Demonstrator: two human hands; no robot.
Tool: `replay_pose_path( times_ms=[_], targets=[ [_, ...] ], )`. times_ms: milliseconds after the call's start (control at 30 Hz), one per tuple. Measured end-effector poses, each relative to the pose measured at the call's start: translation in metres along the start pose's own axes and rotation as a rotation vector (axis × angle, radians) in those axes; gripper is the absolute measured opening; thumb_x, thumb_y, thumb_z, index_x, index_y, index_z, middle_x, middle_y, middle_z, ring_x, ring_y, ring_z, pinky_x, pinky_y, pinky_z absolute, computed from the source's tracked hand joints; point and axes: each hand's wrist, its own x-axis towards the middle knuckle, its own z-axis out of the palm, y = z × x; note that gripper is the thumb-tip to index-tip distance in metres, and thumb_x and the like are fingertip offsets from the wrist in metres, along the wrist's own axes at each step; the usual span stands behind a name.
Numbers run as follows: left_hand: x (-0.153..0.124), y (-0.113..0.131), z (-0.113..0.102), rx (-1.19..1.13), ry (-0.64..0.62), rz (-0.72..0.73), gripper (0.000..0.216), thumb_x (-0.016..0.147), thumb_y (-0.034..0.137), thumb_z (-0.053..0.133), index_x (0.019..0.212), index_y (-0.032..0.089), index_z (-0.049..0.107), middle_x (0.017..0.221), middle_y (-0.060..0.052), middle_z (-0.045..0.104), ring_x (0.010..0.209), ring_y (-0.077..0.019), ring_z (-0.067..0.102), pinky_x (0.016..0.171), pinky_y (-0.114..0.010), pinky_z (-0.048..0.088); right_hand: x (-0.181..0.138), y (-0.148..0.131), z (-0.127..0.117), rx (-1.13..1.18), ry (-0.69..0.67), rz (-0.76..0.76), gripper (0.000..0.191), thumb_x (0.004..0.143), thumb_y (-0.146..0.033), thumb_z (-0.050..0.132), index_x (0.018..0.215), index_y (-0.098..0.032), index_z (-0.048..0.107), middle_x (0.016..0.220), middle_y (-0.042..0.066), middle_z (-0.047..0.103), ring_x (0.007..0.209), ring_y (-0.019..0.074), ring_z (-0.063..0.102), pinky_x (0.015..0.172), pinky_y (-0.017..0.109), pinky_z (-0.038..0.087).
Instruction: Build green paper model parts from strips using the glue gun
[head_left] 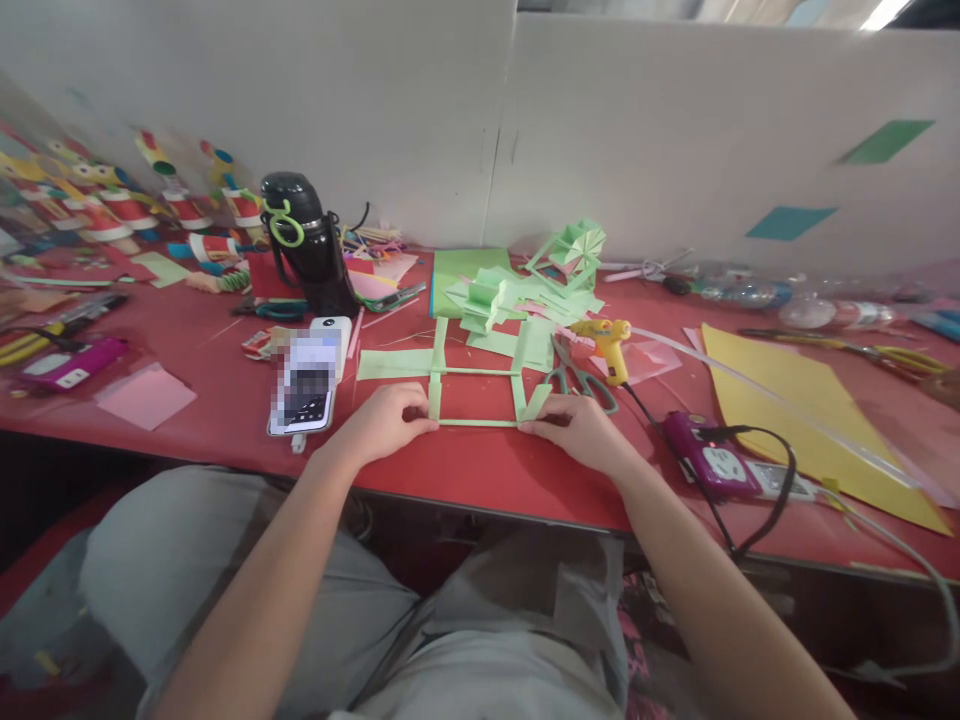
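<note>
Two forearms (pixel 281 570) forward, left hand (pixel 390 415) and right hand (pixel 576 427) each pinched nearly closed, gripping one green paper frame (pixel 480 423) near one glue gun (pixel 615 355)!

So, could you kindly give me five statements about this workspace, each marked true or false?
1. The left hand and the right hand both touch the green paper frame. True.
2. The flask stands farther back than the phone. True.
3. The phone lies to the right of the right hand. False: it lies to the left of the left hand.
4. The glue gun is to the right of the green paper frame. True.
5. The flask is yellow. False: it is black.
</note>
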Motion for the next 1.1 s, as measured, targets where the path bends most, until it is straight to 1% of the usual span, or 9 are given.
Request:
replay_pose_path(
  times_ms=[133, 267, 367, 500, 667, 767, 867, 1000, 1100],
  targets=[
    [0.000, 0.001, -0.001, -0.005, -0.002, 0.000, 0.024, 0.083, 0.033, 0.069, 0.064, 0.020, 0.061, 0.074, 0.000, 0.064, 0.069, -0.0162, 0.060, 0.064, -0.030, 0.046, -0.001, 0.001, -0.003, 0.086, -0.063, 0.036, 0.036, 0.079, -0.052, 0.069, 0.070, -0.018, 0.066, 0.067, 0.003, 0.064, 0.063, 0.0167, 0.058, 0.059, 0.031, 0.048],
    [-0.001, 0.004, -0.002, -0.018, 0.004, -0.001, 0.026, 0.084, 0.037, 0.068, 0.065, 0.021, 0.063, 0.074, 0.000, 0.065, 0.068, -0.0164, 0.060, 0.064, -0.030, 0.047, -0.002, 0.002, -0.006, 0.150, -0.108, 0.019, 0.034, 0.080, -0.051, 0.069, 0.074, -0.018, 0.067, 0.071, 0.003, 0.066, 0.066, 0.0171, 0.061, 0.063, 0.031, 0.051],
    [-0.003, 0.005, -0.004, -0.028, 0.002, -0.012, 0.025, 0.084, 0.037, 0.069, 0.065, 0.020, 0.065, 0.075, 0.000, 0.064, 0.068, -0.0157, 0.060, 0.064, -0.029, 0.047, -0.004, 0.004, -0.006, 0.073, -0.068, 0.003, 0.032, 0.082, -0.049, 0.068, 0.079, -0.018, 0.070, 0.074, 0.004, 0.068, 0.068, 0.0176, 0.061, 0.064, 0.031, 0.050],
    [-0.008, 0.006, -0.004, -0.048, 0.003, -0.020, 0.014, 0.083, 0.034, 0.071, 0.076, 0.022, 0.071, 0.084, -0.001, 0.065, 0.072, -0.0156, 0.062, 0.067, -0.029, 0.047, -0.010, 0.005, -0.004, -0.029, 0.000, -0.016, 0.028, 0.084, -0.047, 0.066, 0.081, -0.019, 0.072, 0.074, 0.004, 0.068, 0.064, 0.0167, 0.058, 0.060, 0.029, 0.047],
    [-0.017, 0.013, -0.002, 0.041, 0.037, -0.077, 0.013, 0.085, 0.034, 0.071, 0.080, 0.022, 0.073, 0.084, -0.001, 0.064, 0.070, -0.0147, 0.059, 0.069, -0.029, 0.047, -0.019, -0.003, 0.003, -0.184, 0.106, -0.024, 0.025, 0.086, -0.043, 0.064, 0.080, -0.020, 0.071, 0.071, 0.005, 0.066, 0.059, 0.0162, 0.054, 0.056, 0.029, 0.043],
    [-0.021, 0.018, 0.002, 0.135, 0.124, -0.133, 0.012, 0.084, 0.032, 0.071, 0.078, 0.022, 0.073, 0.083, -0.001, 0.063, 0.066, -0.0146, 0.058, 0.065, -0.030, 0.046, -0.025, -0.010, 0.010, -0.255, 0.148, 0.014, 0.021, 0.086, -0.038, 0.064, 0.080, -0.020, 0.071, 0.072, 0.006, 0.066, 0.060, 0.0176, 0.056, 0.057, 0.030, 0.043],
    [-0.026, 0.023, 0.009, 0.186, 0.220, -0.137, 0.011, 0.086, 0.030, 0.069, 0.080, 0.022, 0.074, 0.082, -0.002, 0.064, 0.068, -0.0158, 0.060, 0.065, -0.030, 0.047, -0.031, -0.014, 0.017, -0.250, 0.133, 0.028, 0.018, 0.087, -0.034, 0.062, 0.091, -0.021, 0.074, 0.079, 0.007, 0.069, 0.065, 0.0193, 0.059, 0.059, 0.031, 0.046],
    [-0.036, 0.033, 0.020, 0.161, 0.232, -0.208, 0.016, 0.089, 0.032, 0.064, 0.095, 0.021, 0.074, 0.089, -0.004, 0.066, 0.073, -0.0180, 0.064, 0.067, -0.031, 0.050, -0.039, -0.017, 0.029, -0.232, 0.183, 0.062, 0.023, 0.088, -0.033, 0.060, 0.104, -0.026, 0.074, 0.090, 0.007, 0.073, 0.072, 0.0213, 0.065, 0.063, 0.032, 0.050],
    [-0.043, 0.040, 0.026, 0.179, 0.251, -0.315, 0.027, 0.091, 0.036, 0.060, 0.109, 0.020, 0.071, 0.102, -0.006, 0.066, 0.085, -0.0211, 0.067, 0.069, -0.031, 0.051, -0.043, -0.019, 0.036, -0.270, 0.223, 0.160, 0.026, 0.086, -0.035, 0.062, 0.109, -0.030, 0.072, 0.097, 0.005, 0.074, 0.077, 0.0224, 0.067, 0.065, 0.032, 0.051]
  ],
)
